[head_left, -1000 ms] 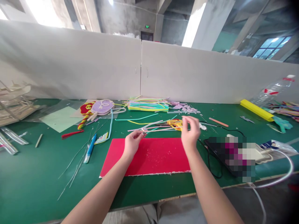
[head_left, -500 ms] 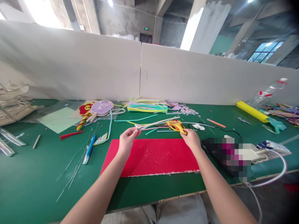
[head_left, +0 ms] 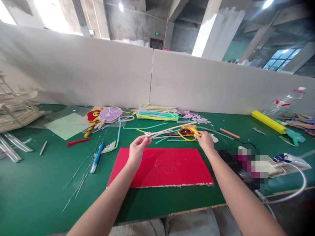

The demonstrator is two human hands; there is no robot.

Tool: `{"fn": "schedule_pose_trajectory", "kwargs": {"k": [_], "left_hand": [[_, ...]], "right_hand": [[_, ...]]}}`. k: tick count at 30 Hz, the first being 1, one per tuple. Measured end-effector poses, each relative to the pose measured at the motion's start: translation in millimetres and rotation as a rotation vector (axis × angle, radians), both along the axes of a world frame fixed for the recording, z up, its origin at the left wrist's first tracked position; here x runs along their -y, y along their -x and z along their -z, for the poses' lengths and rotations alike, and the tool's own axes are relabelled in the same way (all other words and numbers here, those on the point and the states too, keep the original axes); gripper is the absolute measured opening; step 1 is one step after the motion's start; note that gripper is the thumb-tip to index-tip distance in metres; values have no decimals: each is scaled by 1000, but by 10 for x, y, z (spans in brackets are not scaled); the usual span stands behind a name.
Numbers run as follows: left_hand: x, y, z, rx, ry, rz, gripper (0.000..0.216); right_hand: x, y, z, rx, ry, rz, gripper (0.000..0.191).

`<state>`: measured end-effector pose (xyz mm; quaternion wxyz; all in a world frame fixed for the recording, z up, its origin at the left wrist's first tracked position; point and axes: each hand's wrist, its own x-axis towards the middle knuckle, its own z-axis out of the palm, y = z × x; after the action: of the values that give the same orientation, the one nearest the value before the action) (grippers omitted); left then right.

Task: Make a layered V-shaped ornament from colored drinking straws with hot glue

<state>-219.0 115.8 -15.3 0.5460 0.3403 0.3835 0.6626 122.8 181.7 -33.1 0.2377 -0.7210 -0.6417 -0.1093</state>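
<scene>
My left hand (head_left: 139,146) is closed in a pinch on the ends of pale pink and whitish pipe cleaners (head_left: 169,129), which stretch to the right above the far edge of a red board (head_left: 161,168). My right hand (head_left: 205,141) is closed on the yellow handles of a pair of scissors (head_left: 188,131), just beyond the board's far right corner. The handle loops are spread apart, and the blades are partly hidden among loose strips. A teal pipe cleaner (head_left: 145,126) lies behind my left hand.
A bundle of pastel pipe cleaners (head_left: 157,114) lies against the partition (head_left: 118,78). At left are a purple fuzzy piece (head_left: 110,114), a blue pen-like tool (head_left: 97,157) and thin wires (head_left: 82,177). A phone (head_left: 233,165), yellow roll (head_left: 268,122) and plastic bottle (head_left: 286,101) are at right.
The scissors' handles have spread wider, with one loop now swung toward me. Both hands stay in nearly the same place over the board; the whole view has shifted slightly.
</scene>
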Motion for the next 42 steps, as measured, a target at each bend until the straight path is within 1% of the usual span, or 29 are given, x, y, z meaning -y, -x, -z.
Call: {"fn": "schedule_pose_trajectory", "kwargs": {"k": [2, 4, 7, 9, 12, 15, 20, 23, 27, 31, 35, 39, 42], "left_hand": [[4, -6, -6, -9, -2, -1, 29], [12, -16, -19, -17, -4, 0, 31], [28, -27, -35, -30, -9, 8, 32], [39, -28, -37, -60, -16, 16, 31], [41, -22, -18, -111, -30, 25, 30], [25, -18, 14, -118, -43, 26, 30], [12, -29, 22, -92, -52, 29, 30], [21, -32, 4, -73, -53, 35, 30], [22, -19, -8, -44, -44, 33, 30], [23, -9, -23, -35, -40, 30, 31], [44, -15, -72, -19, -31, 18, 33], [70, -27, -130, -1, -28, 14, 34], [81, -33, -151, 24, -26, 24, 33]], "right_hand": [[-15, 76, -12, 26, 38, -78, 28], [-49, 169, -28, 47, 99, -194, 25], [-152, 295, -57, 62, 225, -354, 30], [-236, 349, -89, 62, 300, -399, 34], [-336, 383, -171, 41, 380, -411, 32], [-369, 387, -258, -12, 430, -412, 29], [-345, 363, -313, -209, 525, -402, 16], [-332, 350, -353, -396, 567, -408, 19], [-295, 371, -462, -661, 532, -422, 32], [-192, 473, -559, -904, 479, -466, 40], [76, 595, -609, -1098, 492, -514, 42], [420, 562, -634, -1200, 602, -539, 40], [572, 463, -640, -1275, 781, -494, 44]]}}
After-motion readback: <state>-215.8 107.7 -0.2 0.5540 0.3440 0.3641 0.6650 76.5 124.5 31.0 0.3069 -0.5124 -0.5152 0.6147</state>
